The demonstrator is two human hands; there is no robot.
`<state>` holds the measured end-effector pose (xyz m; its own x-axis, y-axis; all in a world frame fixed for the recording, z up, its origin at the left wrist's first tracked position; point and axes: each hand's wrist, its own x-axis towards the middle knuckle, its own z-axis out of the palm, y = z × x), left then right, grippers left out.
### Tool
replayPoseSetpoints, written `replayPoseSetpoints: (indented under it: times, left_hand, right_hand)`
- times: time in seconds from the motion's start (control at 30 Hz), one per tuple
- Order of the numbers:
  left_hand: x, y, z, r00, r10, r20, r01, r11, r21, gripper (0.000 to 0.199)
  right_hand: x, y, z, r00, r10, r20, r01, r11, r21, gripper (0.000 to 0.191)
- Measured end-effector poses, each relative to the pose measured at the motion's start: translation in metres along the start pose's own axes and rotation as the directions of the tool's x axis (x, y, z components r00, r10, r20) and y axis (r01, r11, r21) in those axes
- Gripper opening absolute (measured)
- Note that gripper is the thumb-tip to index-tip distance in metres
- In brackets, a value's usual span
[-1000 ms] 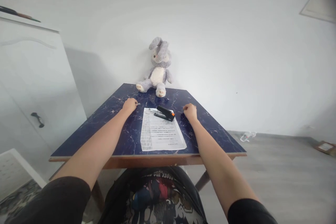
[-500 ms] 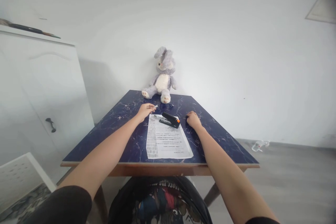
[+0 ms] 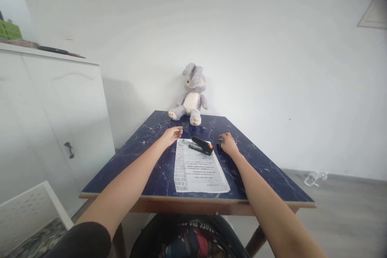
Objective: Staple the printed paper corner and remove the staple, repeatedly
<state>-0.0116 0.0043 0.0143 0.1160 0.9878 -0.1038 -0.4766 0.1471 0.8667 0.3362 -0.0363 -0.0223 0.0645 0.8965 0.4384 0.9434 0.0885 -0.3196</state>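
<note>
Pinching small grey pieces (image 3: 221, 140), left grip (image 3: 172, 135) and right grip (image 3: 229, 144) both narrow.

Beyond the stapler (image 3: 202, 145), there's passage over the tabletop (image 3: 208, 125) — up to the plush rabbit (image 3: 192, 100) — with left hand (image 3: 173, 135) and right hand (image 3: 229, 144) flanking.

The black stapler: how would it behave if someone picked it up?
The stapler would probably feel stiff, given its solid-looking body. Its spread arms might swing at their joined end. If pushed, it could drag the flat paper beneath.
</note>
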Motion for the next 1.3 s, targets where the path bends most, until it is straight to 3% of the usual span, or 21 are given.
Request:
replayPoseSetpoints:
  times: [0.13,0.23,0.3,0.37,0.57,0.7,0.77,0.83,0.9,1.03,1.3]
  left_hand:
    - [-0.002,0.002,0.000,0.998,-0.057,0.030,0.056,0.998,0.030,0.022]
    - [-0.005,0.003,0.000,0.994,0.083,0.076,-0.092,0.987,0.134,0.013]
    - [-0.007,0.002,0.001,0.971,0.189,0.150,-0.223,0.941,0.256,0.017]
    - [-0.010,0.000,0.002,0.952,0.218,0.217,-0.280,0.905,0.319,0.022]
    - [-0.016,0.000,0.010,0.940,0.148,0.308,-0.226,0.946,0.234,0.026]
    - [-0.012,0.000,0.009,0.951,0.123,0.283,-0.171,0.973,0.152,0.027]
    - [-0.008,-0.003,0.005,0.948,0.159,0.277,-0.216,0.957,0.192,0.032]
    - [-0.003,-0.006,0.000,0.918,0.241,0.316,-0.343,0.881,0.325,0.038]
    - [0.001,-0.008,-0.005,0.868,0.301,0.396,-0.476,0.734,0.485,0.040]
    - [0.002,-0.010,-0.011,0.787,0.265,0.557,-0.608,0.483,0.630,0.029]
    - [0.000,-0.015,-0.009,0.741,0.167,0.651,-0.667,0.295,0.684,0.018]
  right_hand:
    - [-0.001,-0.001,0.001,0.999,-0.005,0.048,0.008,0.997,-0.077,0.043]
    - [0.001,0.001,0.005,0.994,-0.008,0.107,0.019,0.995,-0.097,0.043]
    - [0.003,0.003,0.007,0.995,0.000,0.103,0.009,0.997,-0.083,0.043]
    - [0.004,0.004,0.009,0.995,0.008,0.096,-0.001,0.998,-0.065,0.043]
    - [0.006,0.007,0.009,0.994,0.013,0.106,-0.010,1.000,-0.028,0.044]
    - [0.006,0.007,0.009,0.996,0.015,0.093,-0.013,1.000,-0.017,0.044]
    - [0.006,0.006,0.008,0.996,0.004,0.089,-0.002,1.000,-0.017,0.044]
    - [0.005,0.005,0.008,0.996,-0.012,0.084,0.015,0.999,-0.029,0.043]
    - [0.005,0.003,0.008,0.997,-0.018,0.071,0.021,0.999,-0.048,0.041]
    - [0.004,0.002,0.007,0.998,0.015,0.063,-0.011,0.998,-0.061,0.035]
    - [0.002,0.001,0.005,0.994,0.035,0.103,-0.027,0.996,-0.084,0.035]
